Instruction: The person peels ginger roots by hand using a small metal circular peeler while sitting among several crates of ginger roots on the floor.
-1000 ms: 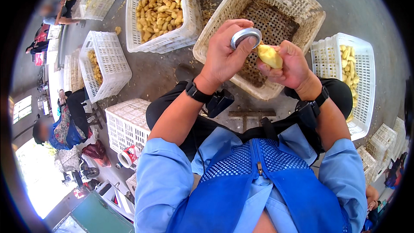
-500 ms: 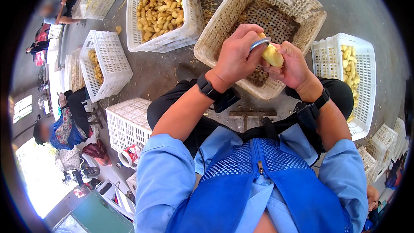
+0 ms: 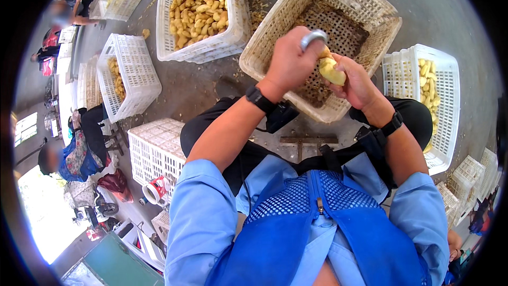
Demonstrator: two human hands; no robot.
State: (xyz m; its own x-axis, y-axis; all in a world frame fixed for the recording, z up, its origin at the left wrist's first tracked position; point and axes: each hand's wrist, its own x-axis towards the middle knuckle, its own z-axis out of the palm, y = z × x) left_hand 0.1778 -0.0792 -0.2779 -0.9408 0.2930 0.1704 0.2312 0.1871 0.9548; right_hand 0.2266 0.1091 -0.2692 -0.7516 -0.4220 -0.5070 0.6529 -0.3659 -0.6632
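In the head view, the left hand (image 3: 292, 59) is closed around a silver, ring-shaped metal tool (image 3: 316, 37), its fingers mostly hidden. The right hand (image 3: 357, 77) grips a pale yellow, knobbly root piece (image 3: 332, 73) just beside the left, above a brown-stained, off-white plastic lattice crate (image 3: 264, 36). Whether tool and root touch, I cannot tell. Beyond, to the left, a white plastic lattice crate (image 3: 239, 18) holds yellow-brown roots (image 3: 198, 13); to the right, another white crate (image 3: 448, 103) holds paler pieces (image 3: 427, 82).

1. Readable text, labels, numbers or signs: none found
2. Red-and-white tub (image 3: 156, 190), near the white crate (image 3: 156, 148) at lower left: surface markings noted, too small to make out
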